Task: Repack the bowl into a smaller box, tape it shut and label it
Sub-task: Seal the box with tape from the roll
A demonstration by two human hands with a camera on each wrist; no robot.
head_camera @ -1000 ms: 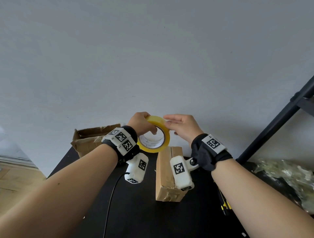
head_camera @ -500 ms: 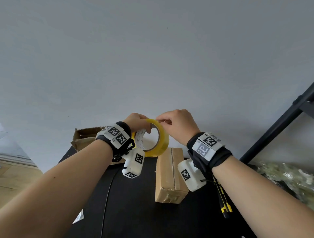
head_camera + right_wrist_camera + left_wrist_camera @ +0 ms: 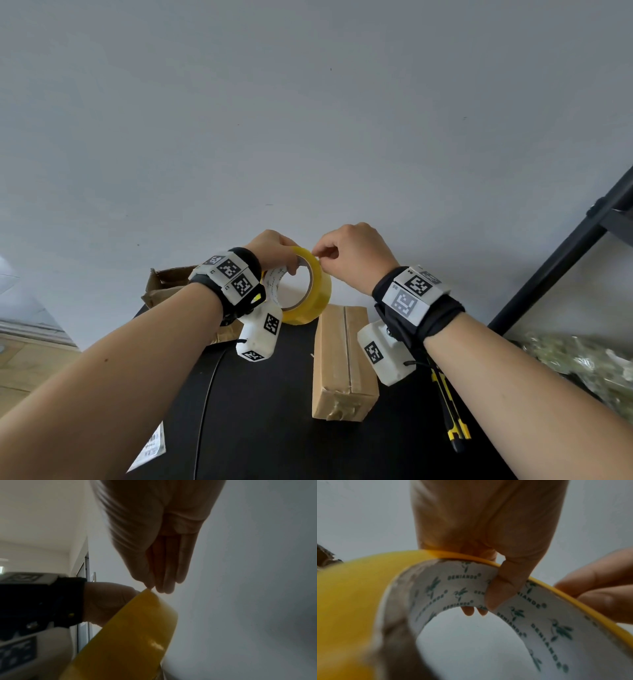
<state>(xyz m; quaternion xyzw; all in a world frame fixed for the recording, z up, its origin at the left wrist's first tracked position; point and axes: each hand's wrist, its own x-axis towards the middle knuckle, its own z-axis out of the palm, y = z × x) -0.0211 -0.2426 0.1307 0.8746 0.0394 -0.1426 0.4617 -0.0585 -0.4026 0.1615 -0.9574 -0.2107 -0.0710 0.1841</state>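
Surface: black table (image 3: 274,411) against a plain pale grey wall (image 3: 308,120); wood-look floor (image 3: 27,363) to the left; a dark metal frame (image 3: 548,270) leaning up at right, with crumpled clear wrap (image 3: 582,363) at its foot. Tape roll (image 3: 308,291): yellow, wide, white printed core showing green lettering in the left wrist view; held up in the air above the table's far end. Left hand (image 3: 274,250): clasps the roll's upper rim, thumb inside the core, fingers over the outside. Right hand (image 3: 352,260): thumb and fingertips pinched together at the roll's top edge, just beside the left hand's hold; whether a tape end is caught between them cannot be told. Small box (image 3: 344,359): brown cardboard, flaps closed, glossy strip along the top seam and over the near end; lies on the table below the roll, apart from it. Open box (image 3: 164,284): torn, behind the left wrist. Label (image 3: 150,448): white, printed, at the near left table edge. Yellow-black knife (image 3: 452,411): under the right forearm. Black cable (image 3: 205,411): crosses the table.
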